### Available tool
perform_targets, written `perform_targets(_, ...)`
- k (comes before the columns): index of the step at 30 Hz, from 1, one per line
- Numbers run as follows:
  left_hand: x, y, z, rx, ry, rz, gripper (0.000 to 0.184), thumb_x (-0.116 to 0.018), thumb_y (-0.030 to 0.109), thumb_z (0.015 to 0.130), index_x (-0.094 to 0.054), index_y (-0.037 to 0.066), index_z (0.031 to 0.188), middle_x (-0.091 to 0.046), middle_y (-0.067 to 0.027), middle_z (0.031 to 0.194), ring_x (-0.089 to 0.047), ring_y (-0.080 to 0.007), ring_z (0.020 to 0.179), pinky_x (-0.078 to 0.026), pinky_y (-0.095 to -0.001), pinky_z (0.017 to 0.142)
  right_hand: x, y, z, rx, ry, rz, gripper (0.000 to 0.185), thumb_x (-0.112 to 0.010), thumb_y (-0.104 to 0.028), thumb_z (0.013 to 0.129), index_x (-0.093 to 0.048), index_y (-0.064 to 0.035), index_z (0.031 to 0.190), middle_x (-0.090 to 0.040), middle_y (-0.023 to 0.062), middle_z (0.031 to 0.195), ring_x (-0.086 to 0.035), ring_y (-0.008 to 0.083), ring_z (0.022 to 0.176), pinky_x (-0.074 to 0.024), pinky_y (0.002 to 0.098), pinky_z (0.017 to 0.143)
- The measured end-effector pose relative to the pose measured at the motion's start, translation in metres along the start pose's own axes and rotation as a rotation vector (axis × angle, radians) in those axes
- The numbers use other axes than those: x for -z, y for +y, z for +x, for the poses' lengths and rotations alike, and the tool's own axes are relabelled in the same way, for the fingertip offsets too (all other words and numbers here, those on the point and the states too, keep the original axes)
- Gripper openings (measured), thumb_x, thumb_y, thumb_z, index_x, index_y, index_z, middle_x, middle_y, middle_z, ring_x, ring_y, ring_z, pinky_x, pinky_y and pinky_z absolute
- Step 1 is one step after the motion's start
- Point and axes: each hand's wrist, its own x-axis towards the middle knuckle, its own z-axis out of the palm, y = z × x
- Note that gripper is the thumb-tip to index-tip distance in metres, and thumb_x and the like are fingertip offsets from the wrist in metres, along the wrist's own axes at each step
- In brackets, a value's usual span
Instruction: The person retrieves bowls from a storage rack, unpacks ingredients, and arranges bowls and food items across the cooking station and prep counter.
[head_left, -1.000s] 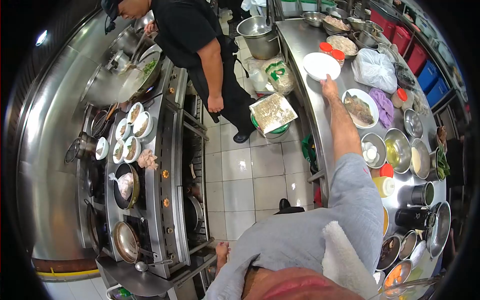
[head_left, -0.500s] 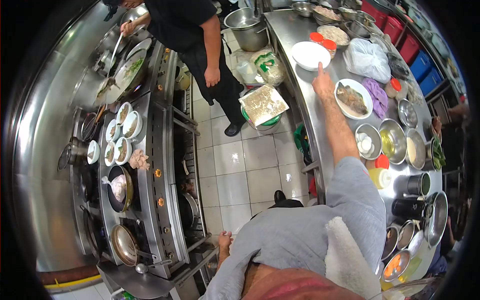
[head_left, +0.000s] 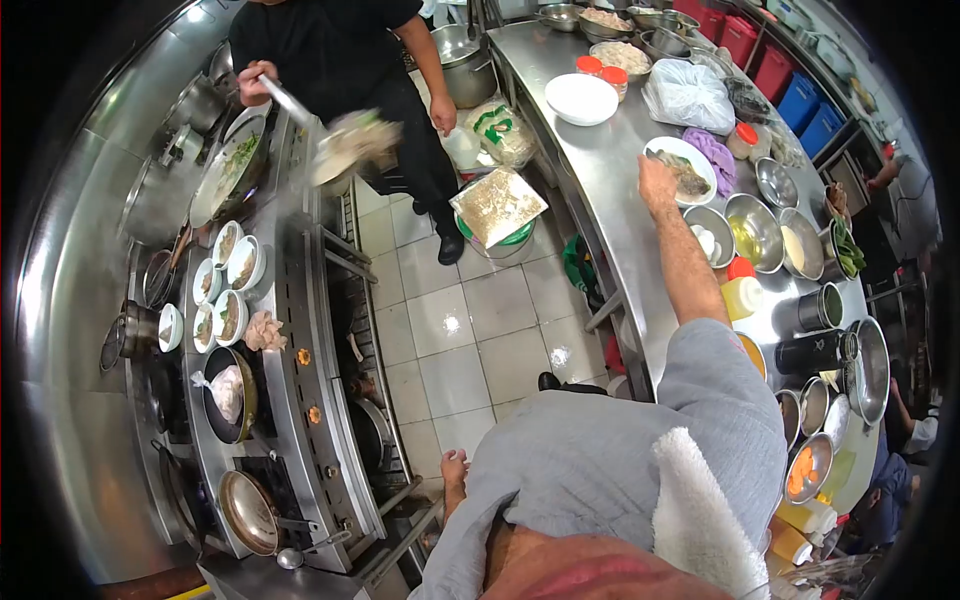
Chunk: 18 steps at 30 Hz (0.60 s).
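Observation:
My right hand [head_left: 657, 187] is at the near left rim of a white bowl [head_left: 712, 186]. Its fingers are curled over the edge, against a grey-brown piece of food [head_left: 687, 178] lying in pale liquid. Whether they pinch the food or the rim is hidden. My left hand [head_left: 455, 468] hangs low beside my body, fingers loosely bent and holding nothing. Right of the bowl lies a purple cloth [head_left: 712, 158]. Just below it stand a metal bowl with white eggs [head_left: 704, 241] and another with yellow liquid [head_left: 756, 232].
A person in black [head_left: 340, 60] stands ahead, swinging a long-handled tool [head_left: 292, 101] with blurred food on its end. Small white bowls [head_left: 232, 318] and pans [head_left: 250, 512] cover the stove at left. A covered bucket [head_left: 498, 207] is on the tiled floor.
My right hand has moved from pointing at the plain white bowl to the bowl of food. The other person's tool has swung from the wok out over the aisle. My view has shifted.

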Motion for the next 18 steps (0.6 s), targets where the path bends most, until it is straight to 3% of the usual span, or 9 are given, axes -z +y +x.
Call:
perform_targets(5, 0.003, -0.015, 0.005, -0.002, 0.013, -0.031, 0.043, -0.063, 0.019, 0.075, -0.047, 0.0, 0.11, -0.06, -0.0117, 0.085, -0.058, -0.0191, 0.065, -0.044, -0.0291, 0.054, 0.012, 0.024, 0.005, -0.018, -0.063, -0.107, 0.019, -0.045, -0.012, 0.08, -0.059, -0.0092, 0.093, -0.061, 0.0165, 0.083, -0.06, 0.0335, 0.081, -0.0486, 0.0444, 0.068)
perform_targets(7, 0.003, -0.029, 0.012, 0.003, 0.023, -0.03, 0.043, -0.064, 0.02, 0.075, -0.047, -0.001, 0.109, -0.06, -0.0121, 0.086, -0.059, -0.0196, 0.067, -0.045, -0.0295, 0.056, 0.018, 0.032, 0.007, -0.092, -0.14, -0.135, 0.022, -0.044, -0.014, 0.081, -0.062, -0.0086, 0.093, -0.061, 0.0154, 0.095, -0.06, 0.0308, 0.089, -0.049, 0.043, 0.073)
perform_targets(11, -0.006, -0.097, 0.052, -0.022, 0.057, -0.041, 0.044, -0.064, 0.02, 0.074, -0.048, -0.002, 0.109, -0.06, -0.013, 0.087, -0.059, -0.0206, 0.07, -0.047, -0.0303, 0.059, 0.021, 0.04, 0.007, -0.121, -0.143, -0.168, 0.023, -0.044, -0.014, 0.081, -0.062, -0.0096, 0.095, -0.061, 0.0146, 0.097, -0.06, 0.0304, 0.09, -0.0491, 0.0423, 0.074)
perform_targets(15, 0.004, -0.083, 0.033, -0.108, 0.082, 0.15, 0.044, -0.065, 0.019, 0.073, -0.05, -0.005, 0.107, -0.061, -0.015, 0.087, -0.059, -0.0221, 0.077, -0.047, -0.031, 0.068, 0.033, 0.035, 0.0, -0.157, -0.171, -0.161, 0.023, -0.046, -0.015, 0.08, -0.062, -0.0099, 0.096, -0.061, 0.0127, 0.098, -0.059, 0.0294, 0.092, -0.0484, 0.0427, 0.074)
perform_targets(18, 0.008, -0.056, 0.018, -0.071, 0.036, 0.138, 0.044, -0.064, 0.02, 0.074, -0.048, -0.004, 0.108, -0.06, -0.0141, 0.086, -0.058, -0.0212, 0.074, -0.046, -0.0303, 0.063, 0.046, 0.029, -0.015, -0.169, -0.086, -0.155, 0.022, -0.046, -0.014, 0.079, -0.061, -0.011, 0.095, -0.06, 0.0128, 0.097, -0.058, 0.0303, 0.093, -0.0461, 0.0445, 0.076)
